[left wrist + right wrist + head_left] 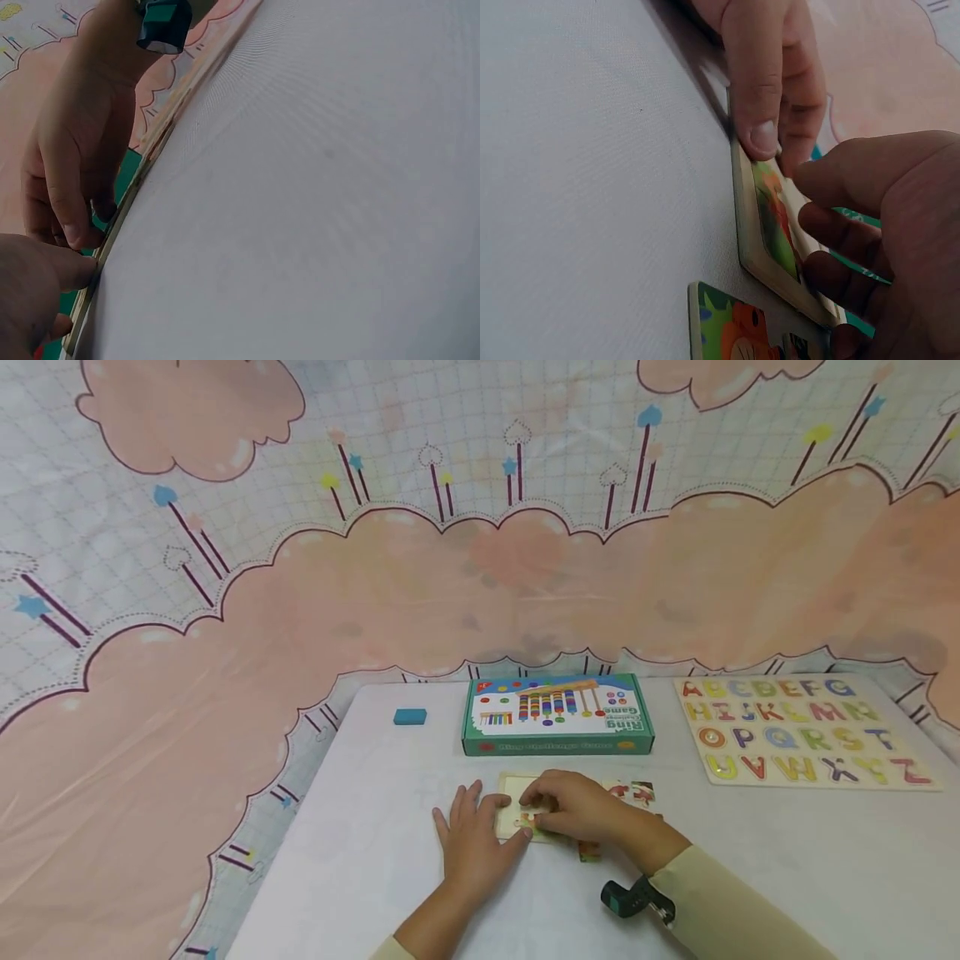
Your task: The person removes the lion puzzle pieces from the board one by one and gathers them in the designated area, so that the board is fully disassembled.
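A shallow wooden puzzle tray [512, 785] lies flat on the white table. In its front part sits a colourful puzzle piece [776, 221], orange, red and green. My left hand [474, 839] is at the tray's left front corner with fingers spread, its thumb on the front edge beside the piece. Over the tray, my right hand [577, 806] bends loosely, with fingertips close above the piece and a gap between thumb and forefinger. Loose puzzle pieces [590, 851] lie right of the tray, partly hidden by the right hand; one [731, 326] shows an orange animal face.
Behind the tray stands a green Ring Challenge Game box [557, 718]. A blue block [410, 717] lies at the back left. An alphabet board [810, 735] with coloured letters occupies the back right. A patterned curtain [480, 593] hangs behind the table.
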The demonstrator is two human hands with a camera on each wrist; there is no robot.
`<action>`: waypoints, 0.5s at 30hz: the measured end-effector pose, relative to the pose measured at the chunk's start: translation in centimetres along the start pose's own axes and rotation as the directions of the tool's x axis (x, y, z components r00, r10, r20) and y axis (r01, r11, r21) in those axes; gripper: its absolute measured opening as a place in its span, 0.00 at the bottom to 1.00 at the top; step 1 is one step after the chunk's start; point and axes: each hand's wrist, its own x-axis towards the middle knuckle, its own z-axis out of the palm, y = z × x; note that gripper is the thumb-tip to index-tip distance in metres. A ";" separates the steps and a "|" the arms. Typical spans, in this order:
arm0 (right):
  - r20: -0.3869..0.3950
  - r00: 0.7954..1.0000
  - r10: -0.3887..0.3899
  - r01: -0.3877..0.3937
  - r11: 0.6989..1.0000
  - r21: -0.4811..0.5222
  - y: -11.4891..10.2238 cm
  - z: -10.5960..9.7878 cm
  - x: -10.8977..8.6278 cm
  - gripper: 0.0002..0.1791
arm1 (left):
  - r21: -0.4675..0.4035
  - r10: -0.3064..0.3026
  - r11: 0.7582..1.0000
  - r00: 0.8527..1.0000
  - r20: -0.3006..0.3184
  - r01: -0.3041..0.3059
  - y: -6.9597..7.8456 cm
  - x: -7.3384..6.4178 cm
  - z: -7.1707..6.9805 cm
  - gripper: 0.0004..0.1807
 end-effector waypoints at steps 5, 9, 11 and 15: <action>0.057 0.998 0.017 -0.015 0.999 -0.032 0.2 -0.1 0.7 0.13 | 0.008 0.016 1.000 1.000 -0.016 -0.016 0.0 0.1 0.1 0.29; 0.090 0.996 0.022 -0.018 0.999 -0.042 0.0 -0.3 1.0 0.14 | 0.019 -0.008 1.000 1.000 0.015 0.008 0.0 0.2 -0.1 0.30; 0.100 0.995 0.023 -0.017 0.998 -0.055 -0.2 -0.3 1.0 0.15 | 0.024 -0.023 0.999 0.999 0.030 0.023 -0.1 0.2 0.0 0.31; 0.117 0.993 0.030 -0.022 0.997 -0.072 -0.3 -0.2 1.1 0.14 | 0.025 -0.038 0.999 0.998 0.042 0.037 -0.1 0.2 0.1 0.31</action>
